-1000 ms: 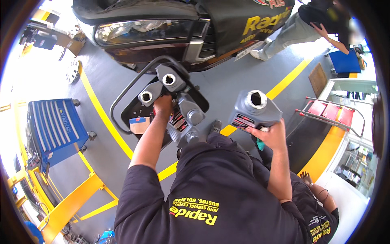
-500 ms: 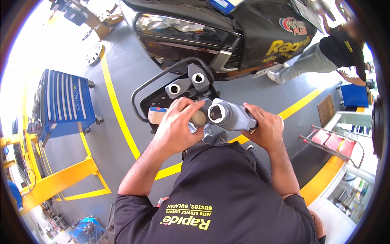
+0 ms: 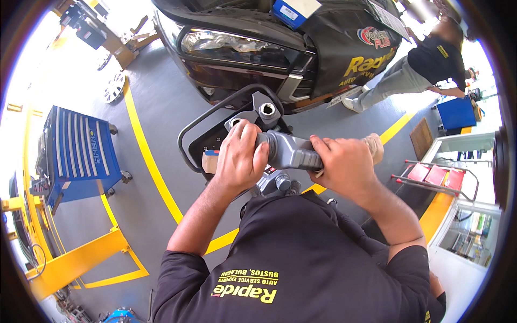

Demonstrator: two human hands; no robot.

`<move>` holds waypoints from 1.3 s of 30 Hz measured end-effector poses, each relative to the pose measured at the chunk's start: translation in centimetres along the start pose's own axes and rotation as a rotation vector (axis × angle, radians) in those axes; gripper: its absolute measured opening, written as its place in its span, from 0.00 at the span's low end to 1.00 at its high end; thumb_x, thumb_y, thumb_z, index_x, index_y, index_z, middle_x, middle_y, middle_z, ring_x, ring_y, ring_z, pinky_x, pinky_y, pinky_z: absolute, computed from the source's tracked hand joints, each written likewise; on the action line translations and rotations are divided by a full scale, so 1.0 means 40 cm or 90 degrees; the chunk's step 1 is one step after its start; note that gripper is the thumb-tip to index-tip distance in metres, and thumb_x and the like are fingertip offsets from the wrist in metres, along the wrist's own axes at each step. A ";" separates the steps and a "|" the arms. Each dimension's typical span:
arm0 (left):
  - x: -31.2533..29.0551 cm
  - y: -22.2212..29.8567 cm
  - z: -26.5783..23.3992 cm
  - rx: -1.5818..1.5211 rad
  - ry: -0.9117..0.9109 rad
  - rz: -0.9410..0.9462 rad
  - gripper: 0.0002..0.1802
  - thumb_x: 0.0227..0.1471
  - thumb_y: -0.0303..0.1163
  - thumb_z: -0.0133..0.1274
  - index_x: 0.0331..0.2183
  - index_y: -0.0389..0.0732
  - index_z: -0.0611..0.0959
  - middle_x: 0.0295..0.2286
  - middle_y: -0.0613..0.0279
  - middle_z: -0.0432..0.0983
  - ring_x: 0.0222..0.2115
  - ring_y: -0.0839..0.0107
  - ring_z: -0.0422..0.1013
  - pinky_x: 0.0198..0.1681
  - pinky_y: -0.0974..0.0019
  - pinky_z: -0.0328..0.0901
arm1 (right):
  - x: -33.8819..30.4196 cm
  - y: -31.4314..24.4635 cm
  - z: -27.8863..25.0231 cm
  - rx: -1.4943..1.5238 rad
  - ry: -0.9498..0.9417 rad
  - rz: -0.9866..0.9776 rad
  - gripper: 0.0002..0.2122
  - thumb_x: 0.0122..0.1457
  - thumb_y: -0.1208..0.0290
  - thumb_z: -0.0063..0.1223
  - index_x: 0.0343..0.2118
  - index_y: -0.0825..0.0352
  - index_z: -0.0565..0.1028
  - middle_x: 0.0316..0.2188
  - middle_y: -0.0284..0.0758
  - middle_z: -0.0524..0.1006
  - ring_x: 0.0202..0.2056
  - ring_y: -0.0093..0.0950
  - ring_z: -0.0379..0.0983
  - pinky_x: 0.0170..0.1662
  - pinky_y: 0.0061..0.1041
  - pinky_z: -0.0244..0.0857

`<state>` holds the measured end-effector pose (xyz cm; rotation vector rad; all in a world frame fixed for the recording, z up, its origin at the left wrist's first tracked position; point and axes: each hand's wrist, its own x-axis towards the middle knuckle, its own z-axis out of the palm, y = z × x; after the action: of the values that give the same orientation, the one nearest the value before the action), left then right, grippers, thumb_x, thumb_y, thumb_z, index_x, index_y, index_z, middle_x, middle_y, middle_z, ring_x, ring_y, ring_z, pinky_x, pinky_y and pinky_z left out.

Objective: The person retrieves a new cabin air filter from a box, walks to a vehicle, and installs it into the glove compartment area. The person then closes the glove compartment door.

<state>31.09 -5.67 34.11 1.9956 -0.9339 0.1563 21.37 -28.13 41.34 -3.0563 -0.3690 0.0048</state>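
A grey plastic bottle [image 3: 295,153] lies sideways in the air before me, its neck toward the left. My right hand [image 3: 347,164] is closed around its body near the base. My left hand [image 3: 240,156] is wrapped round the neck end; its fingers hide the mouth and whatever covers it. Just past my right hand shows a beige thing [image 3: 374,148] whose kind I cannot make out. Behind the hands stands a black cart [image 3: 200,137] with a tubular handle, carrying an open-mouthed grey bottle [image 3: 267,110] and another one [image 3: 233,123] partly hidden by my left hand.
A dark car [image 3: 237,81] with a black cover over its front stands ahead. A blue tool cabinet [image 3: 81,153] is at left, beside yellow floor lines. To the right are a co-worker [image 3: 433,64], a red step ladder [image 3: 431,175] and a white cabinet [image 3: 468,231].
The bottle's mouth, which showed open, has swung left into my left hand. My left hand has closed round the neck, and the round tan thing beside it is out of sight.
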 end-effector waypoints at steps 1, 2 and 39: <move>0.010 -0.013 -0.013 -0.030 -0.017 0.085 0.16 0.49 0.34 0.48 0.37 0.31 0.74 0.30 0.46 0.68 0.30 0.48 0.67 0.35 0.51 0.65 | 0.012 0.006 -0.022 0.051 -0.045 0.007 0.27 0.35 0.60 0.70 0.41 0.66 0.79 0.29 0.38 0.82 0.28 0.34 0.79 0.33 0.31 0.72; 0.019 -0.024 -0.029 -0.061 -0.033 0.170 0.14 0.47 0.31 0.50 0.35 0.31 0.74 0.31 0.46 0.68 0.31 0.48 0.68 0.35 0.51 0.65 | 0.022 0.022 -0.037 0.162 -0.124 -0.004 0.26 0.34 0.59 0.71 0.38 0.67 0.79 0.27 0.38 0.81 0.27 0.34 0.79 0.32 0.31 0.71; -0.046 -0.020 0.091 -0.215 -0.084 -0.210 0.16 0.64 0.37 0.36 0.34 0.34 0.72 0.23 0.44 0.71 0.24 0.50 0.70 0.30 0.53 0.63 | -0.302 0.060 0.206 0.392 0.431 0.028 0.36 0.44 0.67 0.67 0.55 0.72 0.62 0.42 0.44 0.74 0.39 0.36 0.76 0.39 0.34 0.69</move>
<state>29.46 -7.20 30.62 1.8256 -0.6483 -0.3014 10.11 -32.81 32.92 -2.2750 -0.1952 -0.7381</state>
